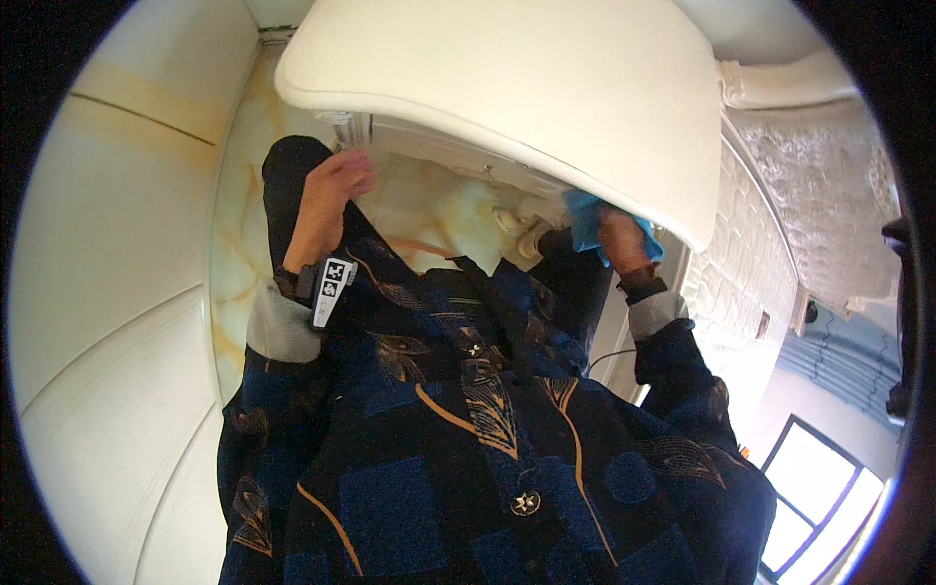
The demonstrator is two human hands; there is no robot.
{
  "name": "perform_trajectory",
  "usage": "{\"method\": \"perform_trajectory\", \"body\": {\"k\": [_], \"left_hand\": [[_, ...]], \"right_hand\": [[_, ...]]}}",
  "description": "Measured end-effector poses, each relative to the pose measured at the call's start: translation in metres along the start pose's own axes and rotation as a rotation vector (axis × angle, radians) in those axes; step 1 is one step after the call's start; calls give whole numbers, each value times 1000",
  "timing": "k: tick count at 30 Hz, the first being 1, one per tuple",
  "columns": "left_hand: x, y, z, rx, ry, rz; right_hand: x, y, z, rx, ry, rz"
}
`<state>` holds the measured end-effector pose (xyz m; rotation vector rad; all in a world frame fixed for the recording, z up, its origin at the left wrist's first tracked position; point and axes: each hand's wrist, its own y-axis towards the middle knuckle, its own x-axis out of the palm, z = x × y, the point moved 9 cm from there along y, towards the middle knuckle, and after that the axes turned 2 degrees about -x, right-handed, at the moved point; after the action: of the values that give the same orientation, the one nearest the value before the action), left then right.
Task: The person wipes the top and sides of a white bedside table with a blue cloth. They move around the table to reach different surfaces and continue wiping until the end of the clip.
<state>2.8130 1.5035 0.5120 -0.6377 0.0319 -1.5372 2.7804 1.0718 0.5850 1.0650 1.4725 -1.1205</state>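
A crumpled blue cloth point(583, 219) is gripped in my right hand point(623, 240), just under the front edge of a cream-white tabletop point(504, 66) with a curved rim. That edge hides part of the cloth's surroundings. Below the tabletop runs a white drawer front with a small knob point(488, 170). My left hand point(322, 205) is by my bent knee point(292, 164), close to a white furniture leg point(352, 130). Nothing shows in this hand; its fingers are loosely bent and a little blurred.
A white panelled surface point(117, 409) rises on my left. Marble-patterned floor point(238, 241) shows beside my leg and under the furniture. To the right is a white padded furniture side point(753, 212), with a tufted surface point(826, 161) beyond it. A dark-framed window point(812, 482) stands behind.
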Motion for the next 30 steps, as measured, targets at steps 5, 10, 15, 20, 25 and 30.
{"method": "perform_trajectory", "body": {"k": [5, 10, 15, 20, 25, 30], "left_hand": [[40, 18, -7, -75, 265, -37], [142, -10, 22, 98, 656, -388], [225, -47, 77, 496, 796, -428], [284, -71, 106, 865, 899, -513], [328, -77, 107, 1067, 1080, -621], [368, -57, 71, 1180, 1384, -682]], "right_hand": [[-11, 1, 25, 258, 335, 439], [10, 55, -56, 125, 520, 536], [25, 32, -11, 462, 1276, 673], [6, -73, 64, 769, 1907, 1025], [4, -75, 66, 677, 1980, 1044], [35, 12, -15, 467, 2229, 828]]}}
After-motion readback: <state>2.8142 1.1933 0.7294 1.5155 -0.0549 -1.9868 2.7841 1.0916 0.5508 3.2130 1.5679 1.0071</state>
